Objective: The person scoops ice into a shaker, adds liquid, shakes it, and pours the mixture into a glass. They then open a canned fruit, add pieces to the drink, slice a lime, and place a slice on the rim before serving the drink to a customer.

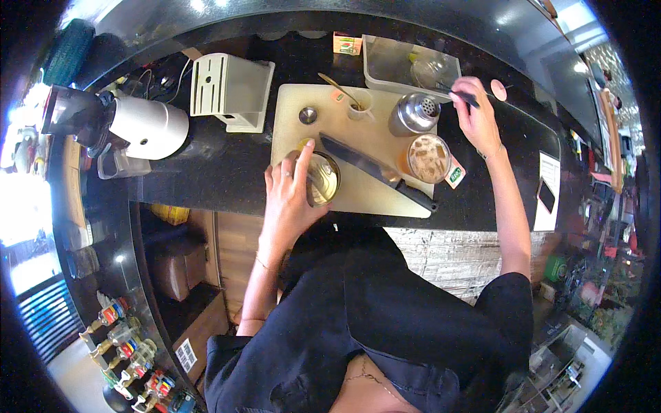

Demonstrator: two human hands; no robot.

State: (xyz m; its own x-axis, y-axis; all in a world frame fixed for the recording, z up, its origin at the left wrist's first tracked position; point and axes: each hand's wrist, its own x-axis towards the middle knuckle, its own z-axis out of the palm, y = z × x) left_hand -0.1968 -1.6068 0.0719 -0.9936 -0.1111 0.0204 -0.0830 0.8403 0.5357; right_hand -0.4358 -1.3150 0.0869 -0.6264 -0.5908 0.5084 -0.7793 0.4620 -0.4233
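My left hand (290, 191) is curled around a round can or jar with a shiny gold-toned top (324, 179), at the front left of a pale cutting board (356, 202). In my right hand (477, 116) is the black handle of what looks like a mesh strainer (431, 72). Its round end hangs over or in a clear plastic tub (408, 49). A large black knife (361, 160) lies diagonally across the board. Behind the knife handle stand a glass of iced brown drink (428, 157) and a steel cocktail shaker (417, 111) with its strainer top exposed.
A small cup (360, 106) holding a spoon and a small metal cap (308, 115) sit at the board's back. Leftward are a white slotted stand (232, 90) and a white-and-black appliance (150, 126). A phone (546, 196) lies on paper at right.
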